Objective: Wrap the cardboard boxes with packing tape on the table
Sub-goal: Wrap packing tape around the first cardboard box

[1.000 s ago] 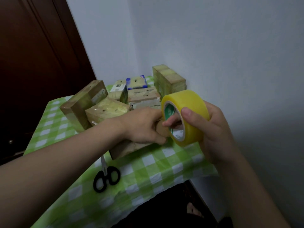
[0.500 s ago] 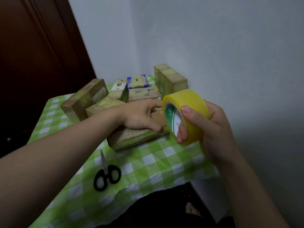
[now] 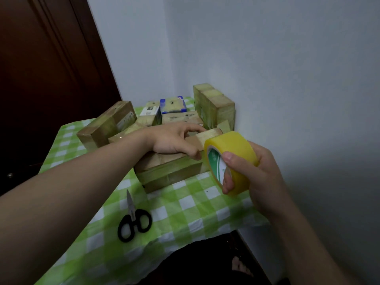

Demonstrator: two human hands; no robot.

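Near the centre of the frame, the cardboard box [image 3: 168,171] lay flat on the counter [image 3: 195,212], which was covered in a green-and-white checked cloth. Yellowish tape bands crossed the box's top and front. The left hand [image 3: 174,140] pressed down on its top, fingers stretched out across the lid and thumb at the near edge. Just right of the box, the right hand [image 3: 253,173] gripped the roll of packing tape [image 3: 232,161], with the thumb across the green-printed core and the fingers wrapped round the outside. The roll touched the box's right end. Black-handled scissors [image 3: 133,221] lay on the cloth at lower centre, blades closed. More taped boxes [image 3: 213,105] were clustered behind, toward the wall corner.
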